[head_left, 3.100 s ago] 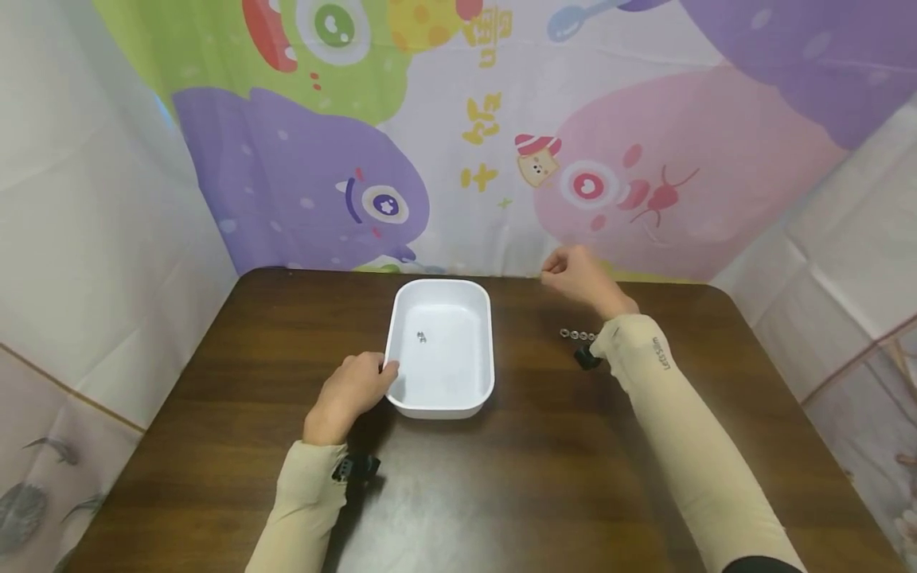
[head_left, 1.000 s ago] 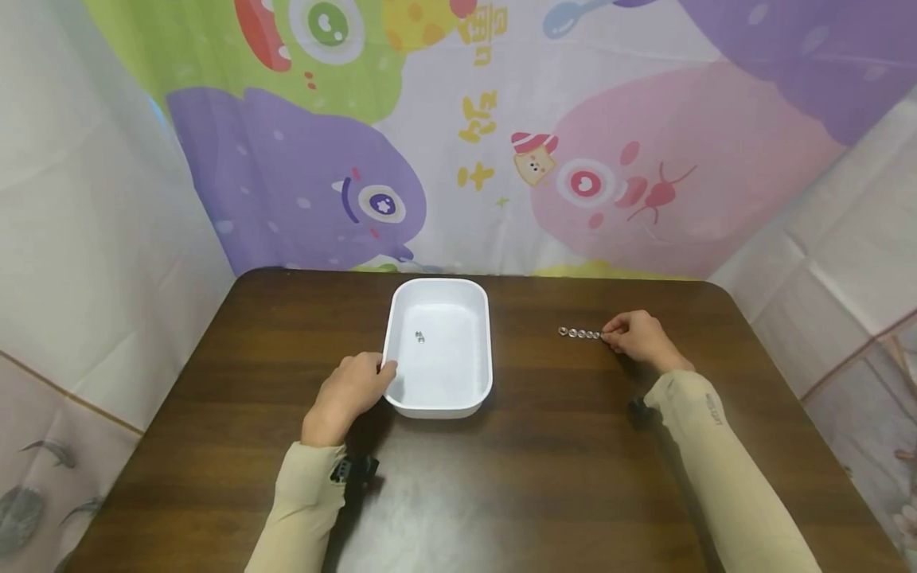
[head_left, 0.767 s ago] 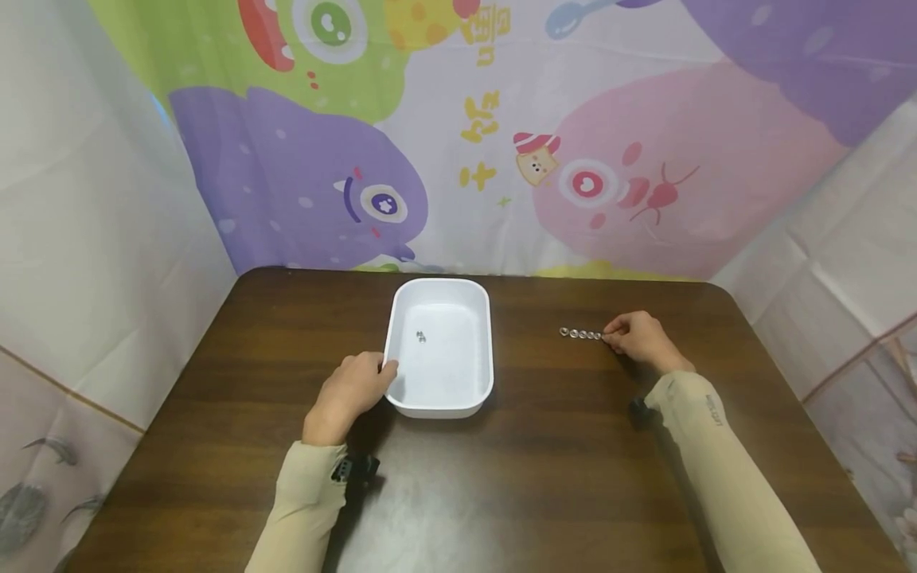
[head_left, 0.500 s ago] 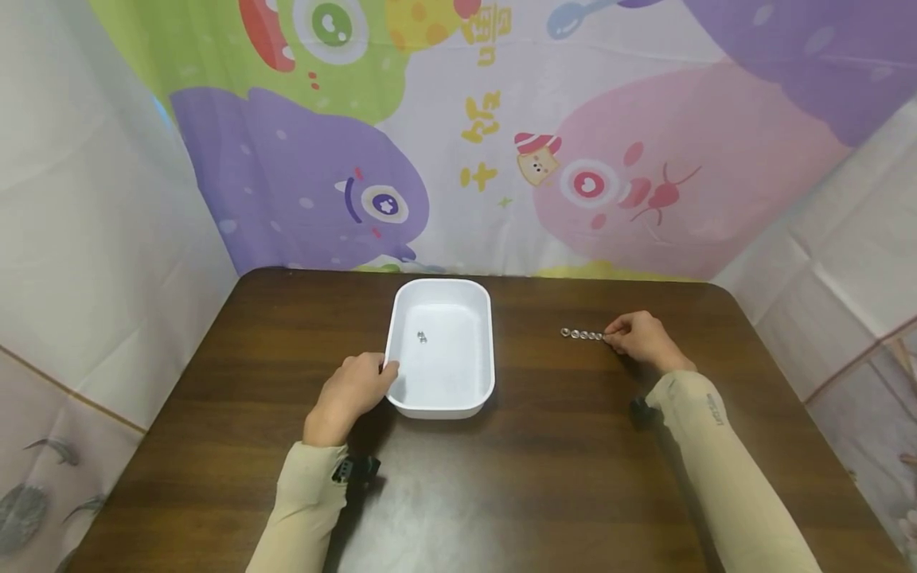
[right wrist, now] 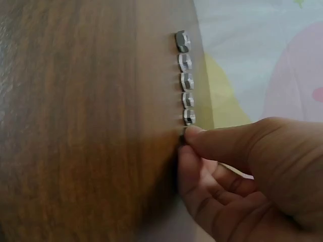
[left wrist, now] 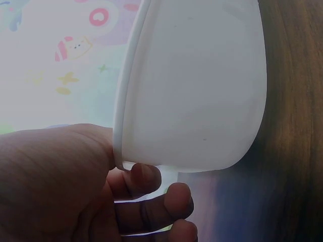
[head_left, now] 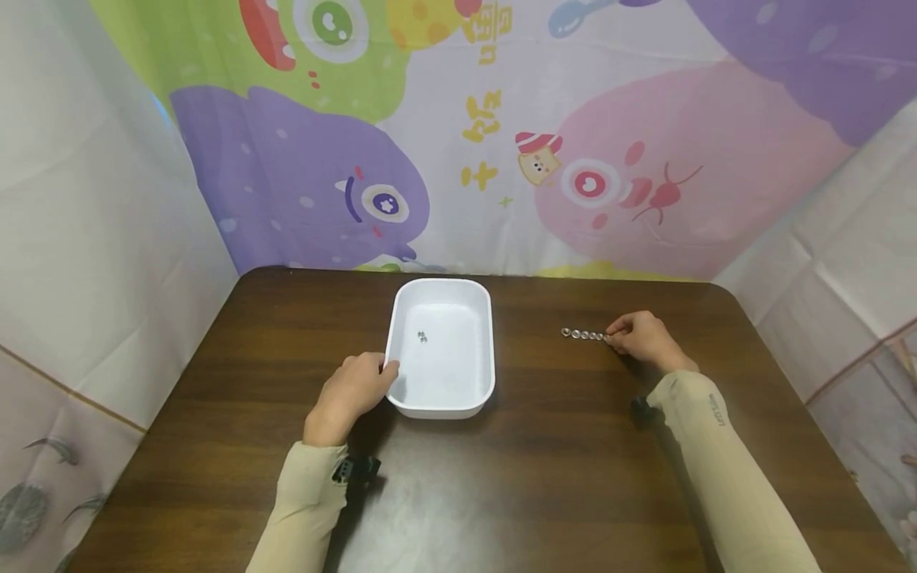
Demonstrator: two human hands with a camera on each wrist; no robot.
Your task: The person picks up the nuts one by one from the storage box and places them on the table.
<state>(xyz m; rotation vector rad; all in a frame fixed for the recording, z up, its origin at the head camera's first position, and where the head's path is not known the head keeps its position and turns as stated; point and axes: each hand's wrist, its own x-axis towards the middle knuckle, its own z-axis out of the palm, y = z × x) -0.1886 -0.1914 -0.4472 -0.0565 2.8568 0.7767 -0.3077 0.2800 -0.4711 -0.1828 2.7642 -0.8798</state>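
A white rectangular tray (head_left: 444, 411) stands on the table, with a few small silver nuts (head_left: 422, 337) inside. My left hand (head_left: 353, 395) grips its left rim; in the left wrist view the fingers (left wrist: 151, 209) curl under the rim of the tray (left wrist: 197, 91). To the right, several metal hex nuts (head_left: 576, 335) lie in a straight row. At the row's right end my right hand (head_left: 645, 341) pinches one nut between thumb and forefinger. In the right wrist view that nut (right wrist: 182, 136) is mostly hidden by the fingertips, beside the other nuts (right wrist: 186, 81).
The dark wood table (head_left: 501, 493) carries the tray and the row. A cartoon-print cloth (head_left: 487, 223) hangs behind its far edge. Pale curtains flank both sides. Small black cameras (head_left: 642, 411) sit on both wrists.
Since the oldest frame, my right hand has come from the table's far edge down to the row's right end and pinches a nut there. The left hand and tray stay put.
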